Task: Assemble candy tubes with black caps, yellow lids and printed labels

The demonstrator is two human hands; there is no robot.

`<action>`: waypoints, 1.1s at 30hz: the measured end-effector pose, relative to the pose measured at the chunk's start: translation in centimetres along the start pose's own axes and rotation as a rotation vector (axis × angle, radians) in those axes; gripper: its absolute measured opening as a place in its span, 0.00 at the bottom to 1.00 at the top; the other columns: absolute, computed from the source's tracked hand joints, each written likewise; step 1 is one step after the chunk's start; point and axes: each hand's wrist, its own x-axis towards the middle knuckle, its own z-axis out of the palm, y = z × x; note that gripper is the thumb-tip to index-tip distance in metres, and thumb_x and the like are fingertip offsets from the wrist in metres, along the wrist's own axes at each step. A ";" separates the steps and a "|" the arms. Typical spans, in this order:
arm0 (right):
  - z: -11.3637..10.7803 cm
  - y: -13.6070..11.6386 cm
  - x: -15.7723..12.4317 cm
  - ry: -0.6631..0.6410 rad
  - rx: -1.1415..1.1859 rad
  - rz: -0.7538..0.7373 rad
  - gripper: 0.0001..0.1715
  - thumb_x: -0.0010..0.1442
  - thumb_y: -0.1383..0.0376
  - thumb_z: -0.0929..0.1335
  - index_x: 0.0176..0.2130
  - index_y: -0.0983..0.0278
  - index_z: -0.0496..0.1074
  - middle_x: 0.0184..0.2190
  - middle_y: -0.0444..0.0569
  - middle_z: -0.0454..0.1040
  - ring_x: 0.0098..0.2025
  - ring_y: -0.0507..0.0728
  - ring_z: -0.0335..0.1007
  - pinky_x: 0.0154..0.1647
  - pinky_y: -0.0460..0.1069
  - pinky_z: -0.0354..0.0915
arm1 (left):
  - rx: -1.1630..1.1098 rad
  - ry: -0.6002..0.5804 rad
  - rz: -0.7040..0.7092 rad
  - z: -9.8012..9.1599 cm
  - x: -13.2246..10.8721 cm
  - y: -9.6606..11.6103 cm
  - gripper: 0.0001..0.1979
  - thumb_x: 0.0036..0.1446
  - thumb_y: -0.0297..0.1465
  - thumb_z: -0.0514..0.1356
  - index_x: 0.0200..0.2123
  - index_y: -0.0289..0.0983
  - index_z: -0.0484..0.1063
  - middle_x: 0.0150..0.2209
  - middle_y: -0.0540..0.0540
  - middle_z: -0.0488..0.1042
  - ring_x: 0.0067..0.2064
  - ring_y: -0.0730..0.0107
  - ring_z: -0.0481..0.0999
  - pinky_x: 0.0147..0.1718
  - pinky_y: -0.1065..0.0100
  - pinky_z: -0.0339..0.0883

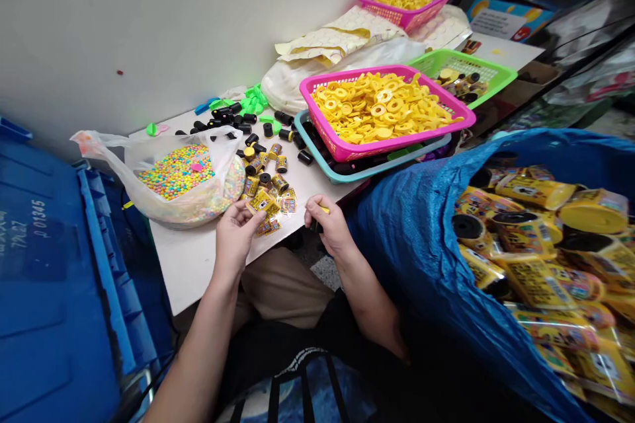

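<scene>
Right hand (329, 228), grip clamped round black-and-yellow canister (316, 227), black end jutting below, left hand (234, 230) at yellow labels (266, 201) on table (173, 264), grip unclear

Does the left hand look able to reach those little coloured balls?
Probably yes: the left hand is beside the plastic bag, whose open top leaves the little coloured balls largely uncovered. It would have to rise over the bag's near side, and it seems busy with a yellow packet.
</scene>
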 end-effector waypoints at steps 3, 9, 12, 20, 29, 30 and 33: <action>1.7 -0.2 -0.8 -0.193 0.009 0.118 0.23 0.56 0.46 0.68 0.36 0.63 0.73 0.15 0.38 0.66 0.20 0.50 0.59 0.26 0.46 0.57 | -0.052 -0.009 -0.087 -0.2 -1.6 0.2 0.15 0.39 0.37 0.70 0.23 0.35 0.69 0.18 0.54 0.69 0.20 0.79 0.65 0.22 0.75 0.59; 3.5 0.6 -1.1 -0.147 -0.176 0.185 0.20 0.46 0.51 0.74 0.23 0.65 0.73 0.18 0.39 0.66 0.23 0.49 0.59 0.27 0.45 0.56 | -0.034 -0.033 -0.134 -0.7 -2.6 -0.3 0.15 0.37 0.37 0.71 0.18 0.35 0.69 0.17 0.54 0.69 0.20 0.79 0.65 0.21 0.75 0.60; 3.5 1.1 -0.7 -0.063 -0.417 0.150 0.22 0.51 0.49 0.69 0.23 0.65 0.73 0.19 0.41 0.69 0.25 0.51 0.64 0.29 0.45 0.59 | -0.046 -0.014 -0.146 -1.3 -2.5 -0.7 0.15 0.36 0.37 0.71 0.17 0.35 0.70 0.17 0.53 0.69 0.20 0.78 0.65 0.22 0.74 0.62; 2.2 1.9 4.1 0.224 -0.926 0.146 0.14 0.49 0.55 0.70 0.23 0.62 0.71 0.24 0.50 0.74 0.37 0.63 0.72 0.40 0.52 0.61 | -0.097 0.160 -0.080 -3.9 -1.7 -1.7 0.20 0.37 0.34 0.72 0.35 0.35 0.72 0.21 0.55 0.73 0.22 0.78 0.69 0.24 0.75 0.66; 2.3 -1.3 -0.2 -0.065 -0.059 0.102 0.21 0.52 0.58 0.70 0.46 0.60 0.72 0.42 0.47 0.77 0.45 0.58 0.72 0.48 0.53 0.68 | -0.096 0.118 -0.063 -4.0 -3.2 -1.2 0.14 0.44 0.39 0.70 0.29 0.34 0.77 0.22 0.49 0.78 0.22 0.74 0.74 0.25 0.72 0.69; 2.5 -2.0 -0.8 -0.095 0.036 0.111 0.22 0.50 0.58 0.72 0.46 0.59 0.73 0.42 0.47 0.77 0.45 0.58 0.73 0.48 0.53 0.69 | -0.099 0.119 -0.060 -3.9 -3.4 -1.1 0.14 0.44 0.39 0.70 0.28 0.34 0.78 0.23 0.49 0.78 0.23 0.73 0.74 0.25 0.71 0.70; 3.2 -3.4 -2.0 -0.125 0.143 0.144 0.24 0.45 0.57 0.77 0.43 0.59 0.75 0.39 0.47 0.78 0.41 0.56 0.74 0.43 0.52 0.72 | -0.120 0.144 -0.028 -3.6 -3.9 -1.0 0.13 0.43 0.40 0.71 0.27 0.35 0.79 0.26 0.48 0.80 0.26 0.72 0.76 0.29 0.70 0.71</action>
